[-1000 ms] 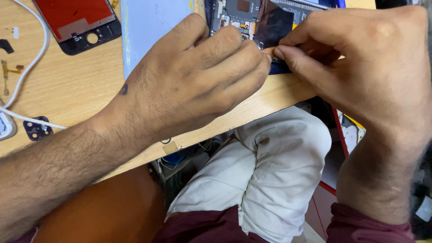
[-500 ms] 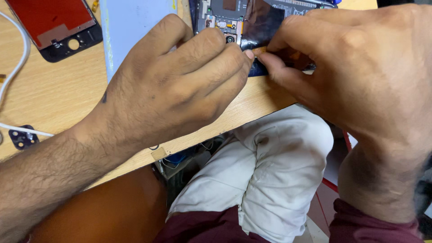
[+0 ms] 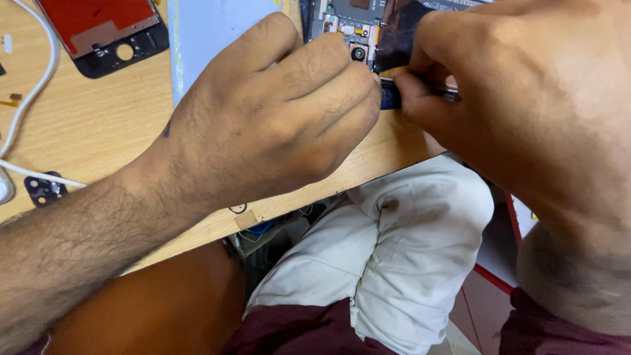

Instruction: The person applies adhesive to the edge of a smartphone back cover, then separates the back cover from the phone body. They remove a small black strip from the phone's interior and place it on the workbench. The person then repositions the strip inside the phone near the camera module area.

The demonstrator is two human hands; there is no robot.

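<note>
Where the two hands meet at the near edge of the light wooden bench (image 3: 98, 125), most of the work is covered. Left hand (image 3: 276, 112): fingers curled and pressed together, tips bearing on a small dark blue part (image 3: 390, 97); what lies under the palm cannot be made out. Right hand (image 3: 526, 98): fingers pinched on the same dark blue part from the right, knuckles filling the upper right of the view and hiding the bench there. Opened phone with exposed grey circuit board and camera lens (image 3: 348, 26): far of the fingertips, cut off by the top edge, its right part under a dark glossy sheet (image 3: 397, 33). Pale blue mat (image 3: 210, 33): beneath the left hand, partly hidden. Red-backed phone screen with black frame (image 3: 105, 29): far left, cut off at the top. White cable (image 3: 33, 98): runs off the left edge; bare bench beside it. Small black bracket (image 3: 43, 189): near left edge. White cloth (image 3: 388, 263): below the bench edge, on the lap.
</note>
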